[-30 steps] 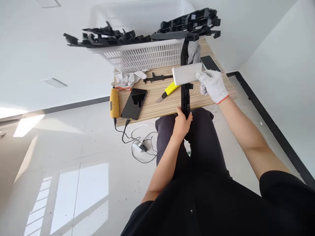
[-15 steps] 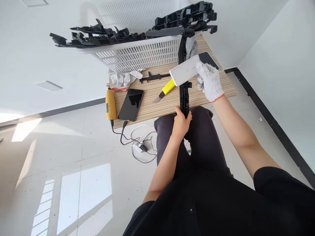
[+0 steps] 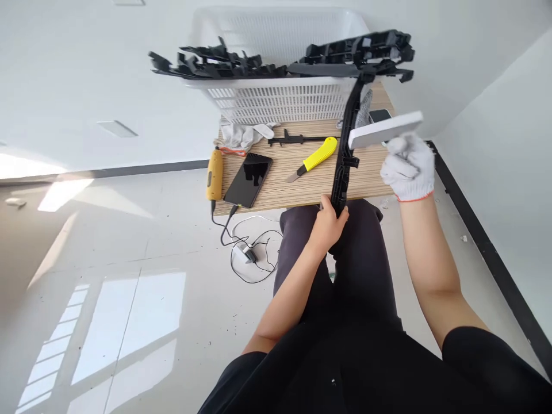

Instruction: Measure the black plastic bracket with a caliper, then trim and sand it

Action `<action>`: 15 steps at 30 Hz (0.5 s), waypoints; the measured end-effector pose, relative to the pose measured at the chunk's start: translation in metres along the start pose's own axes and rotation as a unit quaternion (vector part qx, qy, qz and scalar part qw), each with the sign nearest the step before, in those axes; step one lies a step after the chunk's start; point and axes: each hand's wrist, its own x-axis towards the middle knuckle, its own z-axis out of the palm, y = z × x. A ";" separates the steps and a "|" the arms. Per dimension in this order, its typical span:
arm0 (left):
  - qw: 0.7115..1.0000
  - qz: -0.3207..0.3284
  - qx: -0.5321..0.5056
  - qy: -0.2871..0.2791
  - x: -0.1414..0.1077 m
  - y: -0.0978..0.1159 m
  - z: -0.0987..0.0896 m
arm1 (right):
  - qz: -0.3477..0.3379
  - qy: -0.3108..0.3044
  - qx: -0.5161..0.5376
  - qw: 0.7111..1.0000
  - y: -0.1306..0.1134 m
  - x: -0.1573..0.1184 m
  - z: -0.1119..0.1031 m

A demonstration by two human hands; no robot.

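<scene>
My bare left hand point(image 3: 329, 225) is closed around the lower end of a long black plastic strip point(image 3: 341, 178). This ribbed part slants up from between my knees toward the basket's front. My right hand point(image 3: 409, 167), in a white knit glove with an orange cuff, grips a white flat block point(image 3: 383, 129) by its lower side. The block is seen nearly edge-on, and its left end overlaps the strip; whether they touch I cannot tell. Left of the strip lies a yellow utility knife point(image 3: 319, 154), blade out, on the wooden table. Behind it is a black digital caliper point(image 3: 293, 138).
A white plastic basket point(image 3: 276, 100) heaped with black plastic parts point(image 3: 233, 68) stands at the table's back. At the left are a yellow rotary tool point(image 3: 214, 175), a dark tablet point(image 3: 249, 179) and a white glove point(image 3: 237, 137). Cables and a power strip point(image 3: 244, 254) lie on the floor.
The white block has turned from showing its broad face to nearly edge-on, as my right hand rotated. The whole scene has shifted rightward in view. My left hand keeps its hold.
</scene>
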 end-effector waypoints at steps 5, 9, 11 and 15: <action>0.999 -0.020 -0.029 -0.004 -0.001 0.003 -0.001 | -0.082 0.023 -0.081 0.993 -0.002 0.002 -0.001; 1.000 -0.019 -0.024 -0.008 0.000 0.003 -0.002 | -0.179 -0.024 -0.179 0.967 0.002 0.000 0.014; 1.000 -0.015 -0.017 -0.009 0.001 0.001 -0.002 | -0.199 0.011 -0.106 0.974 0.004 0.001 0.021; 1.000 -0.019 -0.002 -0.013 0.003 -0.002 0.000 | -0.212 0.033 -0.063 0.975 0.006 0.011 0.022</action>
